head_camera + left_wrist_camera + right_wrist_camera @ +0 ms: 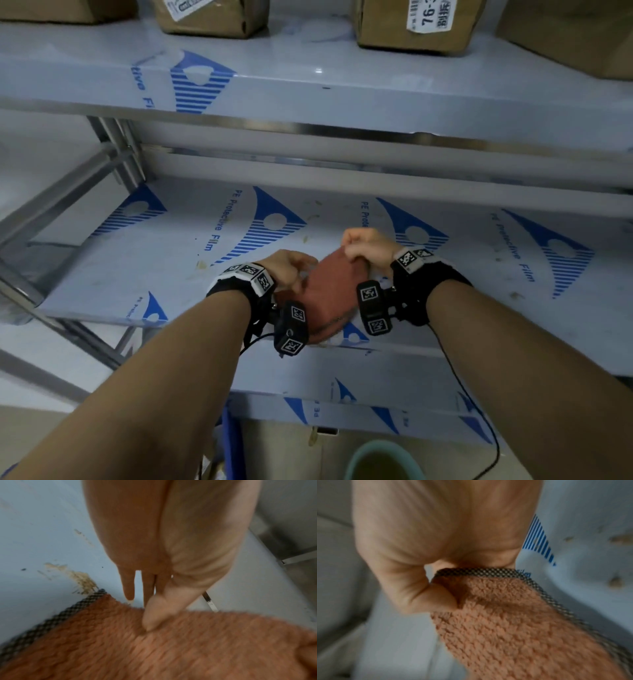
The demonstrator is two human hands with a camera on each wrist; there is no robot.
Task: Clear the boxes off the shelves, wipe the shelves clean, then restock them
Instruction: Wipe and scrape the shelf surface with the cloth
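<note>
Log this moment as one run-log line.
phase: wiping prep | left hand: pinches cloth | right hand: grips cloth edge | middle shelf: cleared, stained

Stockroom, film-covered steel shelves [308,85], labelled cardboard boxes [416,24] on upper tier

1. The lower shelf [239,274] is covered with a light film, and on it the blue words "PE Protective Film" can be read, printed sideways between the blue triangle logos.
2. The same print repeats to the right on this shelf, but it is partly cut off: "PE Prote…" and "…tective Film".
3. On the upper shelf [308,85] only the fragment "…tive Fi…" can be read on the front edge.
4. A cardboard box [416,25] on the upper shelf carries a white label [430,15] with "76-" and some Chinese characters, too blurred to read.
5. Another box [209,17] has a white label [185,7]; its text is not legible.
</note>
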